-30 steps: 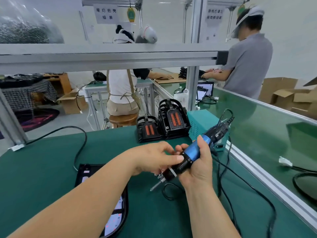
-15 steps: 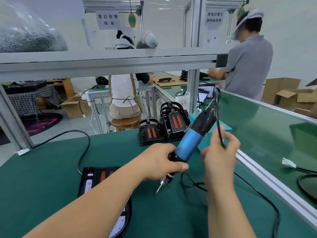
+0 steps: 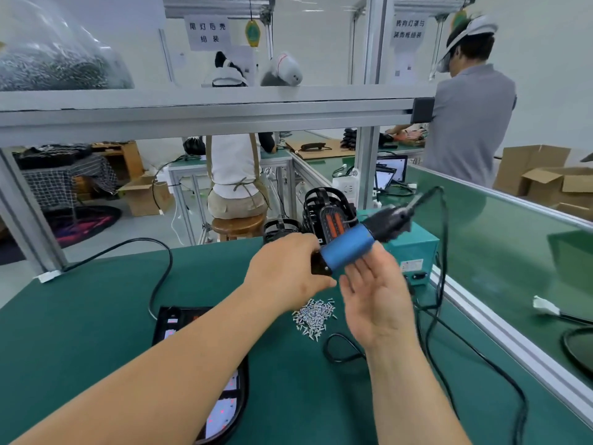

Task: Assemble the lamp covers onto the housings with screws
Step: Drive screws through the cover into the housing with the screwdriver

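Left hand (image 3: 285, 271) grasps electric screwdriver (image 3: 346, 248) at black nose; right hand (image 3: 378, 297) released, fingers straight, just beside blue barrel; screw pile (image 3: 313, 316) below.

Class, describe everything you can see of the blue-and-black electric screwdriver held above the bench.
The blue-and-black electric screwdriver has a blue cylindrical barrel, plastic by its look, between a black nose and a longer, blurred black rear. It is tilted in the air above the green table mat, rear end higher, to the right. The left hand grips the nose, hiding the bit. A black cable leaves the rear and drops to the mat. The open right hand lies just below; contact unclear.
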